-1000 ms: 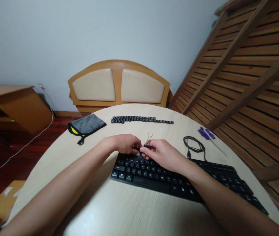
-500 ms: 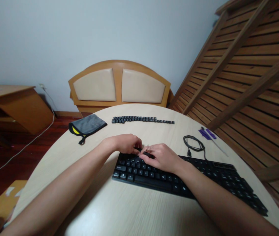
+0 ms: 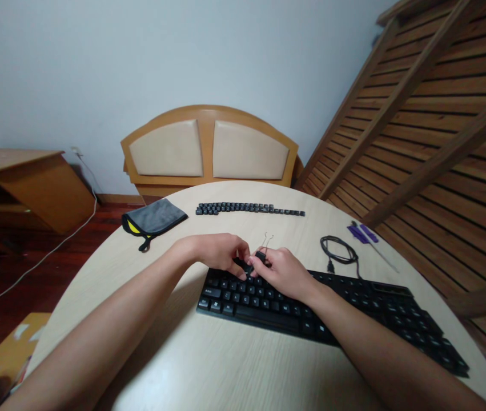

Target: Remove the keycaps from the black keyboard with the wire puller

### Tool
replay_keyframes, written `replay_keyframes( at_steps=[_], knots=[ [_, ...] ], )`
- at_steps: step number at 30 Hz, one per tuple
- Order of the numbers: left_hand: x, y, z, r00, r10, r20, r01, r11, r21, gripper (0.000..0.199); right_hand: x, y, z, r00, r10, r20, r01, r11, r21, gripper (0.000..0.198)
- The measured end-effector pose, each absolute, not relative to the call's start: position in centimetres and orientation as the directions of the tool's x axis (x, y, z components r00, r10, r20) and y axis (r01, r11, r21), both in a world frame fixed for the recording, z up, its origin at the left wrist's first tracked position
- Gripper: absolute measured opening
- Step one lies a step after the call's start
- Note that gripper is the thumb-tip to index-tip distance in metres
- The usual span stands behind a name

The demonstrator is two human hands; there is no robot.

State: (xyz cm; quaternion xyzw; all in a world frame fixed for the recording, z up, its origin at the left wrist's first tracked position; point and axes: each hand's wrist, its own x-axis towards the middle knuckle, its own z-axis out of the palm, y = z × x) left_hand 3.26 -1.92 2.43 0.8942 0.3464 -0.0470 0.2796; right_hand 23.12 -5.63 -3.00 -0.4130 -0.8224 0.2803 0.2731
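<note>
A black keyboard (image 3: pixel 264 315) lies across the table in front of me, angled down to the right. My right hand (image 3: pixel 283 271) is closed over its upper rows, gripping a keycap puller (image 3: pixel 260 255) with a dark handle and two thin wire prongs that point up. My left hand (image 3: pixel 223 253) is at the upper left rows with its fingers curled, close against the right fingertips. Anything small between the left thumb and fingers is too dark to make out. Loose black keycaps (image 3: pixel 236 207) lie in rows beyond my hands.
A grey cloth (image 3: pixel 157 217) with yellow lining lies at the left rear. The coiled keyboard cable (image 3: pixel 337 251) is to the right, near purple pieces (image 3: pixel 360 233) and a thin rod (image 3: pixel 382 253). The round table (image 3: pixel 174 365) has a headboard (image 3: pixel 208 145) behind it.
The keycap puller has turned in my right hand, so its wire prongs now stand up, away from the keys. The left fingers have shifted slightly, with the thumb lower over the keys.
</note>
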Motion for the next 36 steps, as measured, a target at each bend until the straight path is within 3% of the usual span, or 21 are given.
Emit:
replay_keyframes(
  at_steps=[4,7,14,23,30,36],
  knots=[
    [3.9,-2.4,2.2,0.761,0.567,-0.314,0.643,-0.597,0.48,0.032,22.9,-5.0,-3.8,-0.442,0.89,0.113,0.382,0.301,-0.874,0.029],
    [4.2,-2.5,1.9,0.755,0.584,-0.298,0.644,-0.577,0.502,0.029,22.9,-4.6,-4.2,-0.381,0.922,0.075,0.305,0.201,-0.931,0.032],
    [3.9,-1.8,2.0,0.754,0.639,-0.15,0.553,-0.495,0.671,0.027,23.2,-4.0,-4.1,-0.186,0.974,0.133,0.214,0.172,-0.962,0.042],
    [4.1,-1.5,1.8,0.748,0.659,-0.081,0.527,-0.514,0.677,0.025,23.1,-3.5,-4.1,-0.165,0.986,0.039,0.069,0.051,-0.996,0.042],
    [4.2,-0.9,0.6,0.733,0.676,0.076,0.4,-0.519,0.756,0.024,23.1,-3.4,-3.5,-0.086,0.995,-0.049,-0.006,-0.05,-0.999,0.038],
    [4.3,-0.8,0.4,0.731,0.648,0.214,0.328,-0.609,0.722,0.023,23.3,-3.2,-3.5,-0.067,0.998,-0.018,-0.047,-0.021,-0.999,0.036]
  ],
)
